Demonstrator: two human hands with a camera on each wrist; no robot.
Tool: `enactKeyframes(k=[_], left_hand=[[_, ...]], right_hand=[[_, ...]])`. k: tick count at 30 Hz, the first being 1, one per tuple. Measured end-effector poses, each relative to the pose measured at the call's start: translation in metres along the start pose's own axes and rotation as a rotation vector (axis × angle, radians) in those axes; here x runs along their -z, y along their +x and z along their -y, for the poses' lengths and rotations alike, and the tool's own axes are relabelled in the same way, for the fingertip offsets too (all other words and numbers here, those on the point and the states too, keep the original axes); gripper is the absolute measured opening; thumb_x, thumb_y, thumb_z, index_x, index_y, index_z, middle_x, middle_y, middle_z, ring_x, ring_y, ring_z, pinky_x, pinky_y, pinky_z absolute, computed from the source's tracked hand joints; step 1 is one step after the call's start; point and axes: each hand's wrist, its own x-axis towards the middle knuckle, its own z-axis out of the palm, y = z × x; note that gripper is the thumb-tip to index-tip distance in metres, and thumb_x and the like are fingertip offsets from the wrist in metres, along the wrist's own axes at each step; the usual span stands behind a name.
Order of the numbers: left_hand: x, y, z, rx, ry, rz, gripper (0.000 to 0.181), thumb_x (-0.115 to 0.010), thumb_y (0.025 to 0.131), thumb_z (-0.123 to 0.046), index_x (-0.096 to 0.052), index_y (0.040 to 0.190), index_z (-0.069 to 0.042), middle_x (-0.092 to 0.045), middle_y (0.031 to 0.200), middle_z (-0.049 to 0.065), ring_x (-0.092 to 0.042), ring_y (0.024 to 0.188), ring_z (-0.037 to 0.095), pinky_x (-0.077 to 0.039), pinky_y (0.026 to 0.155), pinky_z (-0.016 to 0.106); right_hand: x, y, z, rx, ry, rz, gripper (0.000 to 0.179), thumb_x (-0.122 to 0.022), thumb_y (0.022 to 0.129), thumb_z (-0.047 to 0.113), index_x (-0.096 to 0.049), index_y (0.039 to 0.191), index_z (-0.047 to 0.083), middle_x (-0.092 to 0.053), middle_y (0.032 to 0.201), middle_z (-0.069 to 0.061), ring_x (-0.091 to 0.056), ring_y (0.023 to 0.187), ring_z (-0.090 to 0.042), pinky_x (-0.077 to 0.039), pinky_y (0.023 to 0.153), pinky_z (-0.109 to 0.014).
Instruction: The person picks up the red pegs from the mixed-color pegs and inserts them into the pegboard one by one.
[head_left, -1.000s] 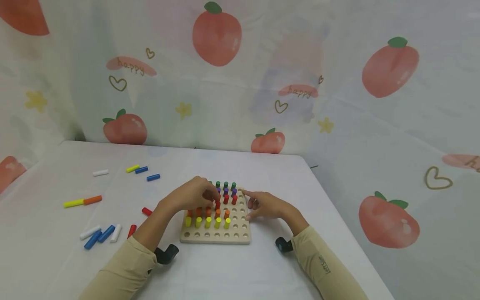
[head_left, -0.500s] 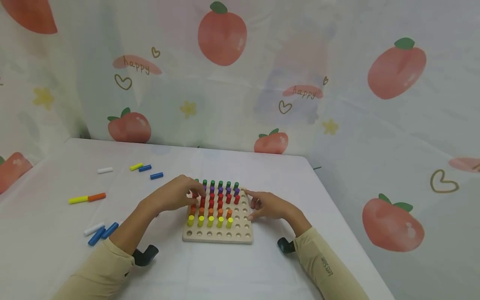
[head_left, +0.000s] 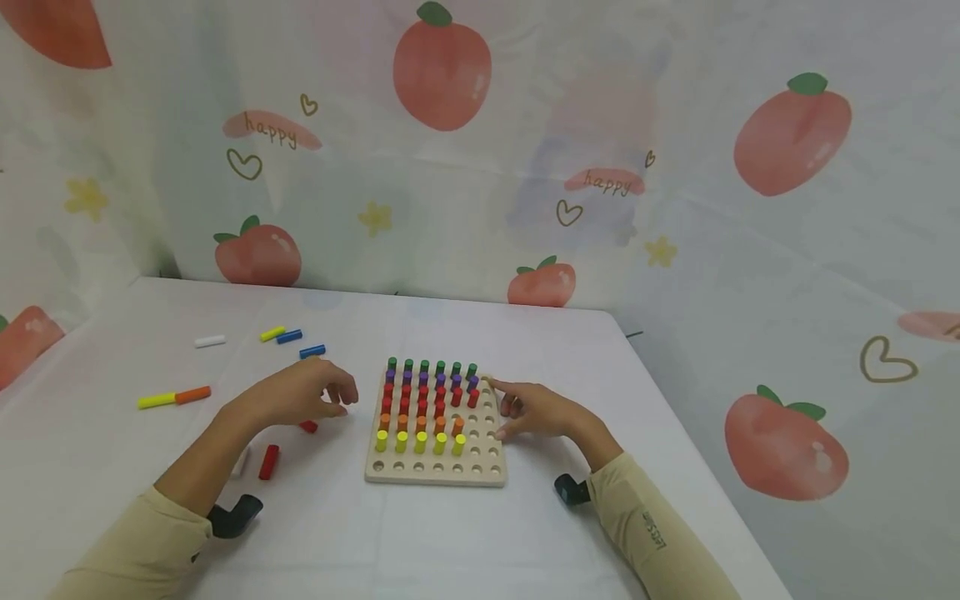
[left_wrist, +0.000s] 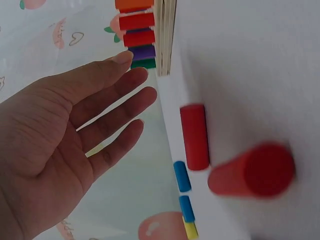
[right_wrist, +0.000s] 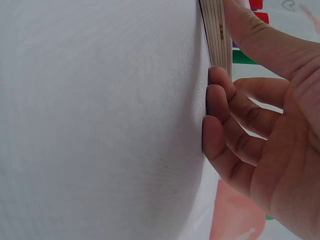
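A wooden pegboard [head_left: 442, 480] lies on the table, with rows of green pegs [head_left: 424, 366], purple pegs [head_left: 440, 381], red pegs [head_left: 439, 409], orange pegs [head_left: 458, 427] and yellow pegs [head_left: 422, 442] upright in its holes. My left hand [head_left: 300, 396] hovers left of the board, fingers loosely bent and holding nothing. Beneath it are two loose red pegs, one a lying peg [head_left: 269, 462], the other a peg [head_left: 308, 427] partly hidden by the hand. At the board's right side, my right hand [head_left: 540, 410] touches the edge with thumb and index finger.
Blue pegs [head_left: 312, 351], a yellow peg [head_left: 273, 333] and a white peg [head_left: 210, 341] lie at the back left. Further left, a yellow peg [head_left: 156, 401] meets an orange peg [head_left: 192, 395]. My left forearm partly covers another white peg [head_left: 241, 462]. A printed cloth [head_left: 450, 208] hangs behind.
My left hand has let go of a red peg in the second red row and moved left, off the board towards the loose pegs. My right hand stays at the board's edge.
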Motion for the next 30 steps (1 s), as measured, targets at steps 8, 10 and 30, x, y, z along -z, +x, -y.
enactKeyframes(k=[8, 10, 30], left_hand=[[0.009, -0.022, 0.022, 0.027, -0.026, 0.033, 0.019, -0.082, 0.089, -0.01, -0.077, 0.107, -0.014, -0.07, 0.098, -0.006, -0.065, 0.092, 0.016, -0.059, 0.076, 0.03], [0.011, -0.027, 0.028, 0.019, -0.018, 0.025, 0.019, -0.082, 0.089, -0.012, -0.077, 0.107, -0.015, -0.07, 0.097, -0.007, -0.065, 0.092, 0.015, -0.059, 0.079, 0.033], [0.004, -0.05, 0.054, 0.072, -0.036, -0.02, 0.022, -0.081, 0.088, -0.005, -0.076, 0.105, -0.018, -0.067, 0.093, -0.009, -0.061, 0.093, 0.017, -0.058, 0.076, 0.031]], right_hand=[[0.0, 0.002, 0.0, -0.013, 0.005, 0.006, 0.091, -0.087, 0.085, 0.021, -0.037, 0.161, 0.013, -0.059, 0.102, 0.0, -0.055, 0.094, -0.017, -0.052, 0.082, -0.031], [0.001, 0.002, 0.0, -0.009, 0.002, 0.002, 0.092, -0.087, 0.085, 0.021, -0.037, 0.161, 0.012, -0.059, 0.101, 0.0, -0.056, 0.094, -0.018, -0.052, 0.082, -0.031], [0.0, 0.0, 0.002, -0.022, 0.0, -0.001, 0.091, -0.087, 0.086, 0.02, -0.037, 0.161, 0.013, -0.058, 0.103, 0.0, -0.055, 0.096, -0.018, -0.052, 0.083, -0.03]])
